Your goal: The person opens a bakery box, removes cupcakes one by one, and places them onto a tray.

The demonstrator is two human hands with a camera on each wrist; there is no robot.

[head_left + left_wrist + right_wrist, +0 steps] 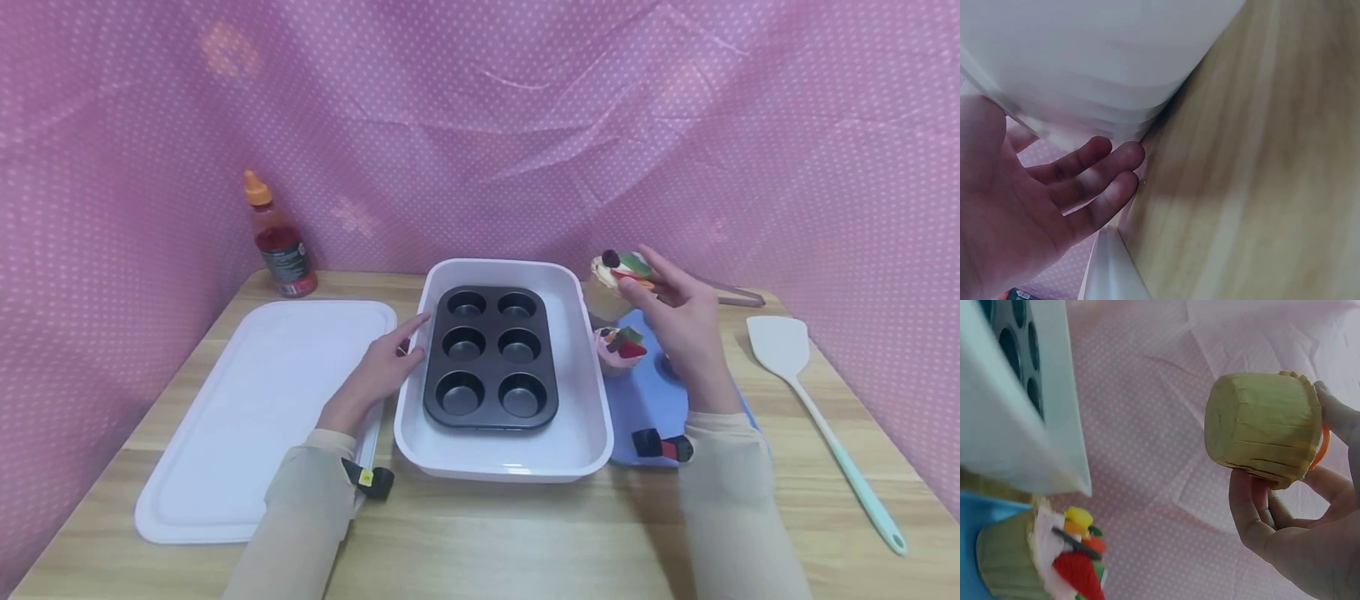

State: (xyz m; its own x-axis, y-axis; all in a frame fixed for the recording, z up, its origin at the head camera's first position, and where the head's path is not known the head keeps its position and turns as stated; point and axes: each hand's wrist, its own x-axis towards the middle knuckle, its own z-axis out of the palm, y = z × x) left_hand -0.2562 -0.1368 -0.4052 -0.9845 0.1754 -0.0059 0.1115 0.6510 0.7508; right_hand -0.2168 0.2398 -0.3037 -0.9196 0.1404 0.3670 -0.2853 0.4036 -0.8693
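Note:
My right hand [688, 337] pinches a toy cupcake [1263, 428] by its top edge, thumb on one side and fingers on the other. The cupcake has a tan paper cup, cream and fruit pieces on top, and is held up off the board beside the tray's far right side. A second cupcake [619, 350] with pink cream stands on a blue board [645, 417]. A black muffin pan [491, 379] with several hollow cups lies inside a white deep tray [510, 462]. At the tray's left rim rests my left hand [378, 367], fingers loosely bent along the outer wall.
A white cutting board [262, 417] lies on the left, with a sauce bottle [283, 250] behind it. On the right lies a spatula [817, 412] with a mint handle. Tongs [738, 293] lie behind my right hand. Pink dotted cloth [480, 167] surrounds the table.

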